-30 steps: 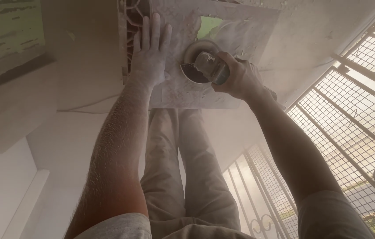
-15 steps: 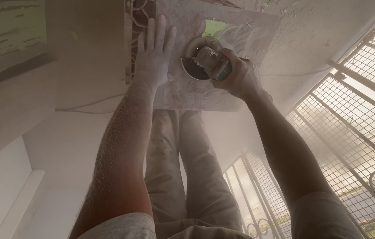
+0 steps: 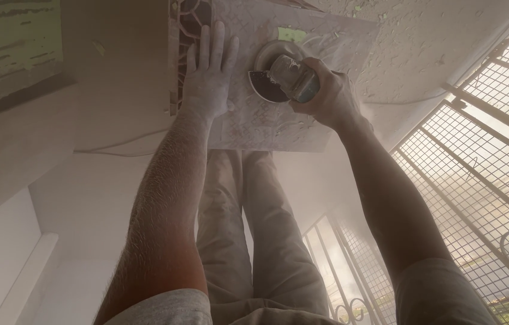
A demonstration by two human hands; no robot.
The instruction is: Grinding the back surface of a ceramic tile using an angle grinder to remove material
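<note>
Fingers of left hand spread flat on tile; right hand clamped on grinder; disc just beside fingertips, slip risks cut; dust obscures view

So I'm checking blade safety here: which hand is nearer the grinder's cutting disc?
Right. The right hand grips the angle grinder just behind the cutting disc. The left hand lies flat on the tile, beside the disc and apart from it.

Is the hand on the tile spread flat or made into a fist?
Spread flat. The left hand lies open on the patterned tile, fingers straight and apart, dusted white.
</note>
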